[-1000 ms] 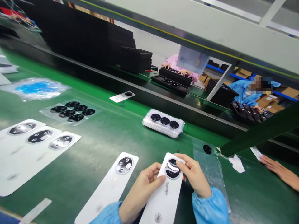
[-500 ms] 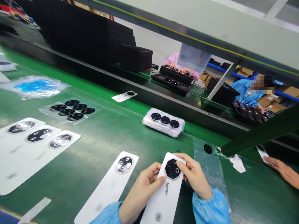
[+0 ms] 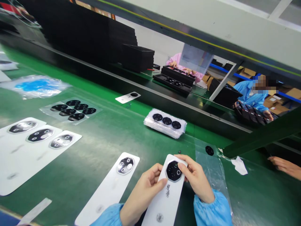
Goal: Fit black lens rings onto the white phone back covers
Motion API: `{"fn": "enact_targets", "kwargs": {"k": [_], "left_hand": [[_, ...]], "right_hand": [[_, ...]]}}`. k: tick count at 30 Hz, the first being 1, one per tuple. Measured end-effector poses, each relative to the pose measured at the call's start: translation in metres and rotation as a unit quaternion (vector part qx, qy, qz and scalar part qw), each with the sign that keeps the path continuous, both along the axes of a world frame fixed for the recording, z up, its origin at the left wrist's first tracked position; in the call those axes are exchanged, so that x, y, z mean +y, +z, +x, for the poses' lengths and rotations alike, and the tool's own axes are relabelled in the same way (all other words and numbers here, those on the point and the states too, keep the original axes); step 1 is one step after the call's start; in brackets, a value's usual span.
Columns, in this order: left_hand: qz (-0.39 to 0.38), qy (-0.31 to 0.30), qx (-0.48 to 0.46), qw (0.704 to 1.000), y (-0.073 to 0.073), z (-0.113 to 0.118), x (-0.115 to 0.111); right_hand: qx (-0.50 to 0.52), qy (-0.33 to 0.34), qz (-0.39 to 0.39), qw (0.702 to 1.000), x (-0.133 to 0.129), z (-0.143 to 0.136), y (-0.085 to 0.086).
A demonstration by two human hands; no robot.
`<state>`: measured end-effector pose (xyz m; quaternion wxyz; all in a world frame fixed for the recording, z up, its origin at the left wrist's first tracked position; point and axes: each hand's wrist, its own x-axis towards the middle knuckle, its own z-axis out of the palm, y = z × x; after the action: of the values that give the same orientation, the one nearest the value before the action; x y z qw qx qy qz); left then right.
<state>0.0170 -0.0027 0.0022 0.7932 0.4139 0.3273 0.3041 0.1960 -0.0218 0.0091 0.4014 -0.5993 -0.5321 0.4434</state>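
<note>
A long white panel [image 3: 164, 201] with a black octagonal disc [image 3: 173, 171] near its top is held between both hands, tilted. My left hand [image 3: 145, 188] grips its left edge, the thumb lying just below the disc. On the right edge is my right hand [image 3: 195, 177], its thumb pressing on the disc's upper right and its other fingers partly hidden behind the panel. Left of the hands, another white panel [image 3: 105, 194] with a shiny disc lies on the green bench. A clear plastic sheet [image 3: 211, 169] bearing one black disc lies to the right.
Three white panels [image 3: 21, 157] lie at the left, near a sheet of several black discs [image 3: 70, 110]. Beyond the hands sits a wrapped stack [image 3: 164, 124]. A green post [image 3: 263, 131] slants at the right, with another person's hand [image 3: 285, 166] nearby.
The small white piece near the other person's hand at the right is no longer visible. The small panel at the belt's edge has shifted slightly right. My hands hold nearly the same pose.
</note>
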Motion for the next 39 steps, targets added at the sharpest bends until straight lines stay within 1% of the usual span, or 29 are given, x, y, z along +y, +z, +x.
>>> {"fn": "enact_targets", "kwargs": {"k": [12,19,26,28,31,33,35,37,39], "left_hand": [[0.004,-0.001,0.004,1.0,-0.013,0.001,0.001],[-0.003,0.001,0.006,1.0,-0.012,0.001,0.001],[-0.011,0.005,0.002,1.0,-0.015,0.002,0.002],[-0.014,0.003,-0.005,1.0,-0.014,0.001,0.002],[-0.019,0.004,-0.011,1.0,-0.008,0.001,0.002],[-0.023,0.014,-0.01,1.0,-0.003,0.001,0.001],[-0.028,0.03,-0.009,0.999,0.0,0.002,0.0],[-0.026,0.045,-0.005,0.999,0.002,0.002,-0.001],[-0.018,0.05,-0.001,0.999,0.002,0.002,-0.001]], "right_hand": [[-0.028,0.006,0.013,1.0,-0.001,-0.001,0.001],[-0.031,0.007,0.004,0.999,-0.002,0.0,-0.001],[-0.027,0.007,-0.01,1.0,-0.001,-0.002,-0.001],[-0.025,0.009,-0.011,1.0,0.0,-0.003,0.0],[-0.022,0.013,-0.009,1.0,0.002,-0.004,-0.001],[-0.013,-0.005,-0.002,1.0,0.001,-0.005,-0.002],[-0.001,-0.048,0.016,0.999,0.0,-0.007,-0.003],[0.011,-0.096,0.048,0.994,-0.002,-0.011,-0.004],[0.011,-0.131,0.087,0.988,-0.005,-0.015,-0.005]]}}
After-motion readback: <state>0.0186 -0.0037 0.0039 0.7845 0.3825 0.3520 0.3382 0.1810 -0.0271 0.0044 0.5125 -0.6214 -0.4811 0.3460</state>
